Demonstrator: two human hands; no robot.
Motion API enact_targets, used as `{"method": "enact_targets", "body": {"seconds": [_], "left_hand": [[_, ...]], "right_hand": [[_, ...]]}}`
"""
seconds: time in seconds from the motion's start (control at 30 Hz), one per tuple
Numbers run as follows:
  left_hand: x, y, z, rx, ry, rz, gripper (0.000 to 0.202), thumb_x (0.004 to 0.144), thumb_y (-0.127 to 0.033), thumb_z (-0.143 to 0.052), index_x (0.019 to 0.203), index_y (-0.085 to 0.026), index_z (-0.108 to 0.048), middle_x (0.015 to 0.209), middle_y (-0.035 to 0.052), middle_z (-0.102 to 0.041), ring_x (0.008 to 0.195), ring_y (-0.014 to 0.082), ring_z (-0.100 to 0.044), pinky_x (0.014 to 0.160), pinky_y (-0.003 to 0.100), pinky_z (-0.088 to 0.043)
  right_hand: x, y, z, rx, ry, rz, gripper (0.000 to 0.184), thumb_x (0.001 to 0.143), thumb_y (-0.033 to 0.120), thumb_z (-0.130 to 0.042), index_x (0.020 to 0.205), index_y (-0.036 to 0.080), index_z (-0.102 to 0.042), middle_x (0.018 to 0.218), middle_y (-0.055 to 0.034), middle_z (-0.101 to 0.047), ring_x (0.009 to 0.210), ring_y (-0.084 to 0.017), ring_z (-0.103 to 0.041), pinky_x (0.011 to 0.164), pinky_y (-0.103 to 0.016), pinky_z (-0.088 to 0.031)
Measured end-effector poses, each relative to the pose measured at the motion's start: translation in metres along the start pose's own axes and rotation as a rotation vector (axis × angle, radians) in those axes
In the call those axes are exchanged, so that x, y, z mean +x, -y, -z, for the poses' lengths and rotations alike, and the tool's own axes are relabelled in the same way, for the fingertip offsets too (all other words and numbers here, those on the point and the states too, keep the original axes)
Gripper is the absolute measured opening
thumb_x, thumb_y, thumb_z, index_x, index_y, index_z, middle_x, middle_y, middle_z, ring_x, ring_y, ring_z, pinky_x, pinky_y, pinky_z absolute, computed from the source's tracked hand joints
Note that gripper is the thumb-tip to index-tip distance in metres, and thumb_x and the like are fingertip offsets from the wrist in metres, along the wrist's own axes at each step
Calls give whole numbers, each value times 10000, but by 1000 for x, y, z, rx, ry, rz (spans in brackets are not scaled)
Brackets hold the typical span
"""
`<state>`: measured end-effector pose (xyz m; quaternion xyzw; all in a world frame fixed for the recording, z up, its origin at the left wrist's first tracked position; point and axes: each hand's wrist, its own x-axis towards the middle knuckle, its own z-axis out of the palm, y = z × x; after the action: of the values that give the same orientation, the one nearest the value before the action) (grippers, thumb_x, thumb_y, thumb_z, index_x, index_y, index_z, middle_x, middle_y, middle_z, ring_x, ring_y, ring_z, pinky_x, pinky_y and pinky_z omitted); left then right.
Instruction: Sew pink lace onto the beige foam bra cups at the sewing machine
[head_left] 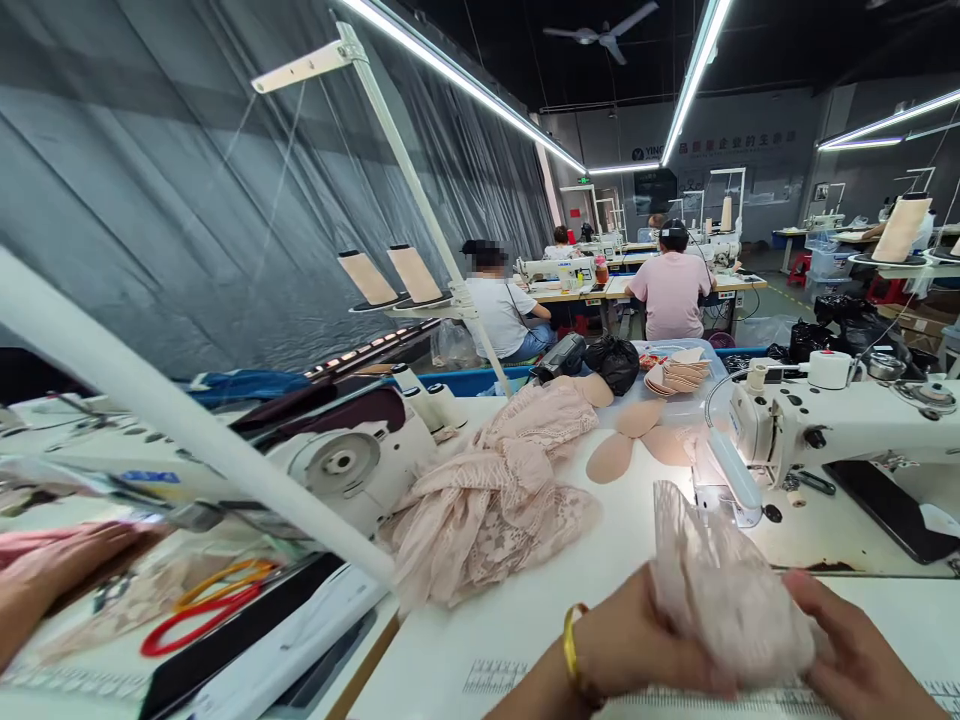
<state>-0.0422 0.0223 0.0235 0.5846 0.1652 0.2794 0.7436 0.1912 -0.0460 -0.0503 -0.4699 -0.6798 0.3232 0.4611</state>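
A piece of pale pink lace fabric (731, 590), bunched and folded, is held up over the front of the white table. My left hand (637, 635), with a gold bracelet at its wrist, grips the fabric from the left, its fingers under the lower edge. On the other side my right hand (847, 640) closes on the fabric's right end, slightly blurred. Just behind the fabric stands a white sewing machine (757, 430); its needle area is partly hidden. A heap of the same lace (502, 490) lies left of my hands, with beige oval cups (611, 457) beyond it.
A clear plastic bin (716, 385) holds stacked cups, next to a black bag (613, 362). A slanted white thread-stand pole (187, 420) crosses the left side. Beyond it are a co-worker's hand (82, 550) and red-handled scissors (199, 620). Other people sit at machines farther back.
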Motion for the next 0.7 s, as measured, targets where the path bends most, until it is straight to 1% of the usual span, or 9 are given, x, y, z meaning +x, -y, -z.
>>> {"method": "enact_targets", "body": {"seconds": [0.07,0.1,0.13,0.2,0.27,0.33,0.43,0.53,0.7], "left_hand": [[2,2,12,367,237,-38,89,753,-324,-779,797,-248,-763,849,33,-751,877,269,-666,1037,471,-378],[8,4,18,551,310,-82,50,740,-238,-746,699,-245,-718,838,22,-749,889,267,-660,1082,497,-305],[17,7,23,734,362,-135,106,715,-167,-717,642,-231,-673,863,19,-754,926,273,-658,1109,517,-236],[39,11,33,1069,461,-220,129,672,-105,-702,634,-213,-643,985,31,-766,1009,296,-654,1102,537,-187],[59,12,41,1204,516,-232,117,664,-121,-740,658,-207,-661,1041,48,-766,978,291,-664,1042,513,-249],[72,13,45,1245,511,-232,96,688,-179,-769,678,-206,-678,1016,41,-765,888,254,-665,956,459,-313],[74,16,44,1307,447,-250,57,701,-188,-750,706,-211,-698,1051,37,-752,862,233,-645,871,408,-334],[67,21,37,1356,370,-261,74,674,-146,-721,704,-211,-703,1087,52,-727,857,237,-625,857,415,-330],[61,29,25,1310,259,-238,77,692,-137,-717,674,-193,-669,1079,80,-694,882,266,-615,859,439,-326]], "right_hand": [[19,-3,21,-307,234,276,247,1048,309,-498,1058,305,-745,984,-56,-755,905,-233,-667,795,-360,-568],[31,-4,29,-475,271,351,283,1064,247,-465,1064,301,-742,1008,-48,-760,933,-225,-655,806,-355,-554],[44,-6,35,-615,313,408,302,1075,218,-447,1066,296,-739,1025,-40,-761,962,-221,-646,825,-357,-541],[66,-11,42,-758,341,447,346,1088,191,-413,1015,278,-740,980,-30,-752,975,-212,-639,823,-341,-523],[79,-18,44,-785,339,433,381,1089,177,-388,959,256,-737,931,-35,-738,986,-207,-639,795,-315,-513],[81,-24,44,-794,302,407,410,1075,137,-363,932,243,-732,932,-46,-737,996,-207,-640,779,-304,-504],[71,-27,44,-803,244,386,443,1022,53,-338,991,248,-734,1031,-50,-754,985,-209,-642,844,-346,-496],[64,-24,45,-782,283,336,432,992,44,-364,1092,262,-724,1081,-42,-749,964,-206,-635,839,-343,-500],[68,-25,45,-760,249,252,383,998,118,-420,1017,291,-761,1076,-30,-764,926,-217,-658,827,-340,-536]]}}
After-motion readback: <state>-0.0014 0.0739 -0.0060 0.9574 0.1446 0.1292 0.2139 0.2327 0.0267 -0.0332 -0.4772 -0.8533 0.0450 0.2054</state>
